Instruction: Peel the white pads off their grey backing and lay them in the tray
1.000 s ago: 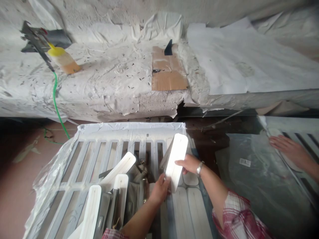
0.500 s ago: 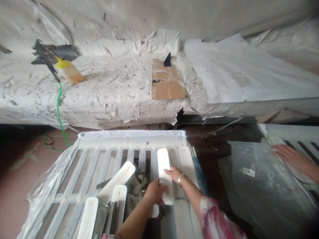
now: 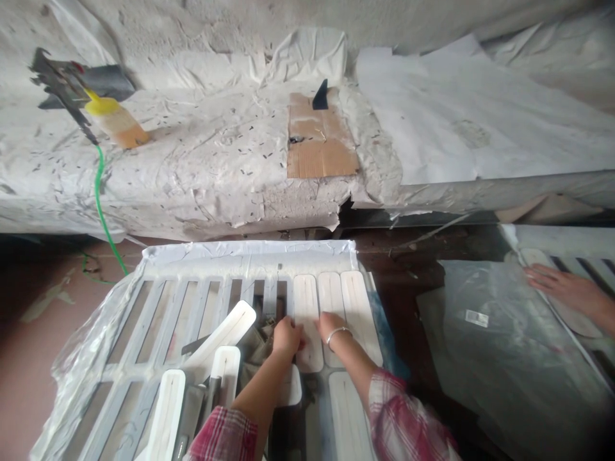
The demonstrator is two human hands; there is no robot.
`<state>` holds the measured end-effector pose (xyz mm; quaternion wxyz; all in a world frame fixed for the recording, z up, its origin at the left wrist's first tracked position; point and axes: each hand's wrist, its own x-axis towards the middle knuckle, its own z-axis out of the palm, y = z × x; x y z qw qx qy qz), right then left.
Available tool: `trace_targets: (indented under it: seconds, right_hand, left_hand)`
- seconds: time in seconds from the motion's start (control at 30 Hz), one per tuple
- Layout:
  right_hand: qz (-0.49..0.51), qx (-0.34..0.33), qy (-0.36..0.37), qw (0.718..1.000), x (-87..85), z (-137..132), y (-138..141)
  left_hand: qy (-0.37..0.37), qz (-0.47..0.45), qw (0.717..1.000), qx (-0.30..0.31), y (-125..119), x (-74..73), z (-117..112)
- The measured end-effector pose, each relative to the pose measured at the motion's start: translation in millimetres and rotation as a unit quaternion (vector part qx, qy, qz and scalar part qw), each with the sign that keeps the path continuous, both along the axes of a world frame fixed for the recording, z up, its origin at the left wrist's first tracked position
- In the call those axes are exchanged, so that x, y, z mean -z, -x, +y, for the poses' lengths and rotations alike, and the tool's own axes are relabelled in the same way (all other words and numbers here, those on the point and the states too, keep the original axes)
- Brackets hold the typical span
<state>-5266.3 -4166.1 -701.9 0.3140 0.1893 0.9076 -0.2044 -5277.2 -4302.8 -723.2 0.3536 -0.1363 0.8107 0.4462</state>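
A white slatted rack [image 3: 206,269] wrapped in clear plastic lies below me. Three white oblong panels lie side by side at its right end; the leftmost white panel [image 3: 306,307] is under my hands. My left hand [image 3: 287,336] rests curled on the panel's lower left edge. My right hand [image 3: 331,326], with a bracelet at the wrist, presses on its lower right edge beside the middle panel [image 3: 331,294]. More white panels [image 3: 225,333] lean loose at the lower left over grey pieces.
A paint-crusted bench [image 3: 216,166] runs across the back with a cardboard piece [image 3: 319,144], a spray gun [image 3: 62,83] with a yellow cup and a green hose [image 3: 103,211]. Another person's hand [image 3: 562,288] rests on a second rack at the right, beside a plastic bag [image 3: 490,333].
The white panel went from raised and tilted in both hands to lying flat on the rack, left of the two panels there. Both hands followed it down and forward.
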Motion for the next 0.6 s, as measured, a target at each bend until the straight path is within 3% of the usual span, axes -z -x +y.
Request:
trace_targets:
  seconds: [0.27,0.47,0.6]
  right_hand:
    - [-0.009,0.004,0.007,1.000,-1.8,5,-8]
    - [-0.010,0.006,0.046,0.999,3.5,3,-13]
    - [0.005,0.005,0.035,0.999,6.6,7,-18]
  left_hand:
    - [0.061,0.052,0.995,0.056,3,11.3,2]
    - [0.053,0.061,0.993,0.091,1,14.1,-1]
    - [0.058,0.034,0.991,0.112,4,17.0,1]
